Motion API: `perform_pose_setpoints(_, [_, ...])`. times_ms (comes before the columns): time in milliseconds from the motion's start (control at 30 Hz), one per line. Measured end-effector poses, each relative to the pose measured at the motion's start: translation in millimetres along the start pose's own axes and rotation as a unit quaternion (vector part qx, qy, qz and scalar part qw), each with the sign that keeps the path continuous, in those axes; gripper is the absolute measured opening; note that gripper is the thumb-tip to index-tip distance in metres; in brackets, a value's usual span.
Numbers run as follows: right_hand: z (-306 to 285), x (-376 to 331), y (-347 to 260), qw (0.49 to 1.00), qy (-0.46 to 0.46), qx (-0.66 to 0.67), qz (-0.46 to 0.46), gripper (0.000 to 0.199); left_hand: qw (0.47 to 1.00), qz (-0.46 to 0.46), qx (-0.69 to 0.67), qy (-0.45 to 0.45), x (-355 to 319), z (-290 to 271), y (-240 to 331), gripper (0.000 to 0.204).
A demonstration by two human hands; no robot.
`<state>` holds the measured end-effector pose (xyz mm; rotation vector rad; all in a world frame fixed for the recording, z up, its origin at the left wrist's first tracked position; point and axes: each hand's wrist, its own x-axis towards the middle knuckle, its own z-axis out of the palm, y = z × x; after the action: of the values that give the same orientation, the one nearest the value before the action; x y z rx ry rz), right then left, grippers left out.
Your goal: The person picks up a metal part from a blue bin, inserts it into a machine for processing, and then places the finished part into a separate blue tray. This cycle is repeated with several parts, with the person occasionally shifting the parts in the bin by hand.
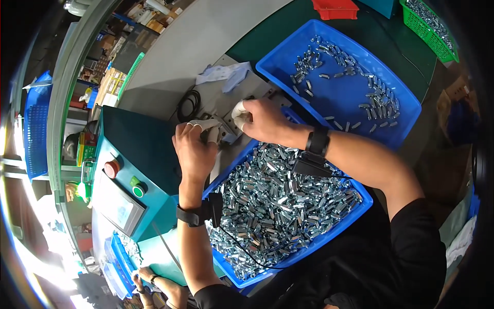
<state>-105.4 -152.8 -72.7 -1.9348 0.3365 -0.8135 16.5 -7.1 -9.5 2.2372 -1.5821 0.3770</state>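
Note:
Both hands are over a small metal fixture (226,135) on the grey table, wearing whitish covers on several fingertips. My left hand (195,147) is at the fixture's left side, its thumb and fingers bent toward each other in a pinch. Whatever lies between those fingertips is too small to make out. From the right, my right hand (265,122) reaches in with curled fingers; their tips hide anything they hold. Below the hands a blue tray (368,198) is heaped with short silvery metal sleeves (278,206). Another blue tray (334,44), beyond my right hand, carries scattered similar pieces.
A teal machine (149,159) with a red button, green knob and screen stands left. Near the fixture lie a black cable coil (189,105) and pale cloth (225,74). Red (335,9) and green bins (429,32) stand far off. Another person's hands (146,278) show lower left.

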Motion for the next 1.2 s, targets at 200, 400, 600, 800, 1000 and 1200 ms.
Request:
perform_pose_setpoints(200, [-2,1,-12,0.999,-0.025,0.032,-0.008,0.013,0.999,0.027,0.032,-0.021,-2,-12,5,0.02])
perform_pose_setpoints(400, [4,-11,-16,0.993,-0.032,0.057,-0.094,0.013,0.998,0.009,-0.024,0.055,-31,-44,45,0.02])
perform_pose_setpoints(600, [-3,-10,-31,0.963,-0.196,0.184,0.0,0.018,0.982,-0.055,-0.112,-0.139,-88,-54,85,0.026])
perform_pose_setpoints(800, [1,-13,-27,0.913,-0.288,0.279,0.077,0.022,0.958,-0.033,-0.121,-0.259,-102,-37,97,0.029])
perform_pose_setpoints(1000, [-1,-9,-24,0.902,-0.31,0.29,0.079,0.021,0.955,-0.028,-0.139,-0.26,-107,-27,92,0.029])
perform_pose_setpoints(1200, [0,-10,-27,0.896,-0.287,0.321,0.112,0.023,0.958,-0.074,-0.133,-0.244,-113,-18,85,0.022])
